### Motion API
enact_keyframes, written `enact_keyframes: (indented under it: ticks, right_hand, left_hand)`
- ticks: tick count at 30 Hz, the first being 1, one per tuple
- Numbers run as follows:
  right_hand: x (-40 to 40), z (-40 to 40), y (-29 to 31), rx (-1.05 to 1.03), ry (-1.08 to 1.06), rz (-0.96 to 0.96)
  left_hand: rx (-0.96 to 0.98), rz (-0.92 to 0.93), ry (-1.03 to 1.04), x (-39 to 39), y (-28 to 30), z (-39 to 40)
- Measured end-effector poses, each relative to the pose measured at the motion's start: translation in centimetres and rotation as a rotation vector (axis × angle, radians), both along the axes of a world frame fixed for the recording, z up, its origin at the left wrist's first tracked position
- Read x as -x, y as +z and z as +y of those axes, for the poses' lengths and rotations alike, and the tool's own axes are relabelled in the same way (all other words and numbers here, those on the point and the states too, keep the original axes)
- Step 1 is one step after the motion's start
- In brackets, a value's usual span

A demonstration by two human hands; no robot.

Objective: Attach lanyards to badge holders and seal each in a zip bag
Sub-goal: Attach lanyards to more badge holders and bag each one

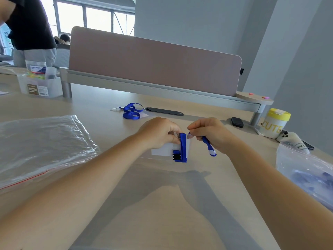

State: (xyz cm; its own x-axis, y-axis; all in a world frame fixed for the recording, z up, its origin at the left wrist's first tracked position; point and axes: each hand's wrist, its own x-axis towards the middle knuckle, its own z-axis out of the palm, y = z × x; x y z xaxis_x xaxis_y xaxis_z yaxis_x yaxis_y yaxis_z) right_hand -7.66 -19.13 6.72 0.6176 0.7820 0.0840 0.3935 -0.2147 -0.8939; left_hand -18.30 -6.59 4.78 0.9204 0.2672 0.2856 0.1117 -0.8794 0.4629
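Bare desk point(162, 204) ahead; zip bags point(41, 141) flank it (both sides).

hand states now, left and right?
Left hand: pinches the badge holder top.
Right hand: holds the blue lanyard end.

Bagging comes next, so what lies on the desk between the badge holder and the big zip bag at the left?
Nothing visible: bare desk separates the badge holder, held in both hands, from the zip bag.
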Motion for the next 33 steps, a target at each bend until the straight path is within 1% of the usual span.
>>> enact_keyframes:
  ticks: [4, 8, 14, 17, 20, 23, 25, 30, 33]
  right_hand:
    - [0.4, 0.0, 0.8, 0.042, -0.045, -0.170]
    - [0.7, 0.3, 0.8, 0.032, -0.035, -0.205]
    - [1.4, 0.7, 0.7, -0.042, -0.116, -0.295]
    - [1.8, 1.0, 0.5, -0.082, -0.143, -0.241]
    - [2.0, 1.0, -0.2, -0.035, -0.179, -0.179]
    - [2.1, 1.0, -0.8, -0.009, -0.170, -0.119]
    - [2.0, 1.0, -1.1, -0.019, -0.164, -0.114]
    - [1.8, 1.1, -1.6, -0.110, -0.169, -0.132]
    - [1.9, 1.3, -2.0, -0.188, -0.190, -0.116]
  left_hand:
    - [-0.148, 0.035, 0.014, -0.4, 0.4, -0.6]
    - [-0.242, 0.059, 0.063, -0.9, 0.8, -1.0]
    - [-0.352, 0.041, 0.232, -1.3, 0.4, -0.7]
    - [-0.336, 0.010, 0.288, -1.3, 0.3, -0.6]
    - [-0.307, -0.079, 0.346, -1.0, 0.3, -0.2]
    - [-0.249, -0.140, 0.347, -0.8, 0.2, 0.0]
    - [-0.197, -0.168, 0.334, -0.7, 0.4, -0.1]
    - [-0.098, -0.222, 0.317, -0.4, 1.0, 0.2]
    - [-0.001, -0.246, 0.289, -0.2, 1.1, 0.3]
